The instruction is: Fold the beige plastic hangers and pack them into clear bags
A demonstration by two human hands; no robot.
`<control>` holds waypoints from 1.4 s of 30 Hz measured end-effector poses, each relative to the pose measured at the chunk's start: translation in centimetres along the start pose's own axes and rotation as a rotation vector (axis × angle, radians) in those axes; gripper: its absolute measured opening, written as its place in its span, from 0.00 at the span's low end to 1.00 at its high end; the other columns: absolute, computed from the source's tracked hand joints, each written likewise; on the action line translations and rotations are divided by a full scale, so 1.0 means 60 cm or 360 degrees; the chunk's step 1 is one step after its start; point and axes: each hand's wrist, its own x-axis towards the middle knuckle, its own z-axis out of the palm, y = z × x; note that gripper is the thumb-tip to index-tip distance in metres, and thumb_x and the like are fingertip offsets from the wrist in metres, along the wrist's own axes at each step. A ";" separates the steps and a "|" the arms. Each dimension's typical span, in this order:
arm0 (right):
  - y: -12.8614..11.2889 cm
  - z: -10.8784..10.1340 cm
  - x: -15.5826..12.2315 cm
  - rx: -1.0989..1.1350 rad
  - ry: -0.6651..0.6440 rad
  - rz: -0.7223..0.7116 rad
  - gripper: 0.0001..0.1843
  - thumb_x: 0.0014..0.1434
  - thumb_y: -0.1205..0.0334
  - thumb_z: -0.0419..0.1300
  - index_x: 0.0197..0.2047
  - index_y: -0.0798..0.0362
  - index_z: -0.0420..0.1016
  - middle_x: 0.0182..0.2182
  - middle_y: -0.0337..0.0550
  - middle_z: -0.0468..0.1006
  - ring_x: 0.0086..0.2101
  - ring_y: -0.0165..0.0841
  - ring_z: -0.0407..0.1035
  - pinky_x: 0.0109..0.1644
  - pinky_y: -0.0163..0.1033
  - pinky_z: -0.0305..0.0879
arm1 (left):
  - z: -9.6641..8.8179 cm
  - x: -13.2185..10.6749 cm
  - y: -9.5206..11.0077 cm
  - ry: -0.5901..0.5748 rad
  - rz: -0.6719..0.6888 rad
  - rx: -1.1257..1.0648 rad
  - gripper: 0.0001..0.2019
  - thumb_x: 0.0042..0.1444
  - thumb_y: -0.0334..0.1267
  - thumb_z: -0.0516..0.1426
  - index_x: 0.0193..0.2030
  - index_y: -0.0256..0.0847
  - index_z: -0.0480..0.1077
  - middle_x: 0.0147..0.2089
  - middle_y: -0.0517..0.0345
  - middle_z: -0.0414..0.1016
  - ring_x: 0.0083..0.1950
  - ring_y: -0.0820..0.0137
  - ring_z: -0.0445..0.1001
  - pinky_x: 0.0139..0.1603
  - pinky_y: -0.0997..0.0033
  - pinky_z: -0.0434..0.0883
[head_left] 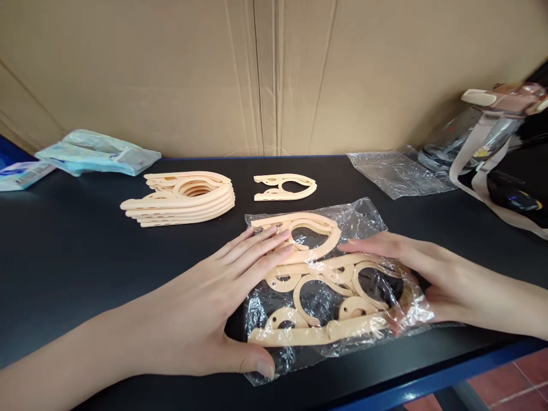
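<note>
A clear plastic bag lies near the front edge of the black table, with peach-coloured folding hangers inside it. My left hand rests flat on the bag's left side, fingers stretched over the upper hanger and thumb on the bag's lower corner. My right hand lies against the bag's right side, its fingers extended onto the plastic. Behind them sit a stack of several peach hangers and one single hanger.
An empty clear bag lies at the back right beside a transparent bottle with a strap. Blue packets rest at the back left. A cardboard wall stands behind the table. The blue table edge is close to me.
</note>
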 end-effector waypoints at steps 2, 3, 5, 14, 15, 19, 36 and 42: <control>0.007 -0.008 -0.005 -0.0031 -0.0028 0.0053 0.43 0.58 0.46 0.66 0.72 0.26 0.51 0.64 0.37 0.70 0.59 0.45 0.70 0.57 0.47 0.74 | -0.002 -0.002 -0.002 0.0007 0.0011 -0.0043 0.50 0.53 0.68 0.58 0.76 0.56 0.41 0.78 0.58 0.47 0.77 0.55 0.47 0.77 0.48 0.47; 0.012 -0.015 -0.009 -0.0064 -0.0018 0.0100 0.44 0.57 0.46 0.66 0.72 0.25 0.50 0.64 0.37 0.70 0.59 0.47 0.70 0.58 0.49 0.74 | -0.005 -0.003 -0.004 0.0015 0.0022 -0.0071 0.48 0.56 0.65 0.58 0.76 0.57 0.40 0.78 0.59 0.48 0.77 0.56 0.48 0.77 0.49 0.47; 0.023 -0.030 -0.017 -0.0146 -0.0001 0.0202 0.47 0.54 0.45 0.69 0.71 0.23 0.50 0.60 0.37 0.75 0.56 0.49 0.72 0.57 0.52 0.74 | -0.010 -0.005 -0.006 0.0040 0.0031 -0.0103 0.44 0.59 0.60 0.58 0.76 0.59 0.40 0.77 0.62 0.49 0.77 0.58 0.49 0.77 0.52 0.49; 0.018 -0.006 -0.025 -0.0006 0.0067 0.0302 0.42 0.56 0.49 0.68 0.69 0.23 0.55 0.47 0.36 0.80 0.44 0.40 0.78 0.46 0.43 0.77 | -0.024 -0.006 -0.008 -0.0051 -0.0060 -0.0102 0.44 0.58 0.65 0.56 0.75 0.64 0.40 0.77 0.69 0.47 0.78 0.60 0.45 0.77 0.55 0.50; 0.015 0.002 -0.024 0.0009 0.0076 0.0303 0.42 0.55 0.49 0.68 0.69 0.24 0.55 0.46 0.37 0.80 0.43 0.39 0.78 0.45 0.42 0.77 | -0.023 -0.006 -0.008 -0.0053 -0.0065 -0.0110 0.44 0.57 0.66 0.57 0.75 0.65 0.40 0.77 0.69 0.47 0.78 0.61 0.45 0.77 0.55 0.50; 0.005 0.030 -0.019 0.0076 0.0138 0.0272 0.43 0.54 0.49 0.69 0.70 0.34 0.58 0.42 0.41 0.78 0.39 0.40 0.75 0.45 0.45 0.75 | -0.021 -0.005 -0.014 -0.0064 -0.0049 -0.0120 0.46 0.55 0.66 0.58 0.75 0.66 0.39 0.78 0.69 0.46 0.78 0.61 0.44 0.77 0.54 0.49; 0.010 0.034 -0.003 0.0344 0.0069 0.0134 0.41 0.61 0.57 0.67 0.70 0.31 0.52 0.39 0.34 0.77 0.37 0.29 0.75 0.42 0.32 0.71 | -0.020 0.008 -0.041 -0.0192 0.0223 -0.0149 0.58 0.47 0.64 0.64 0.76 0.59 0.33 0.80 0.60 0.39 0.79 0.59 0.38 0.78 0.57 0.44; 0.000 0.038 -0.003 0.0388 0.0065 0.0142 0.36 0.61 0.60 0.65 0.69 0.37 0.57 0.35 0.34 0.77 0.31 0.27 0.72 0.36 0.30 0.70 | -0.010 0.006 -0.037 -0.0114 0.0255 -0.0074 0.56 0.50 0.65 0.62 0.76 0.56 0.33 0.79 0.57 0.45 0.78 0.61 0.44 0.78 0.57 0.42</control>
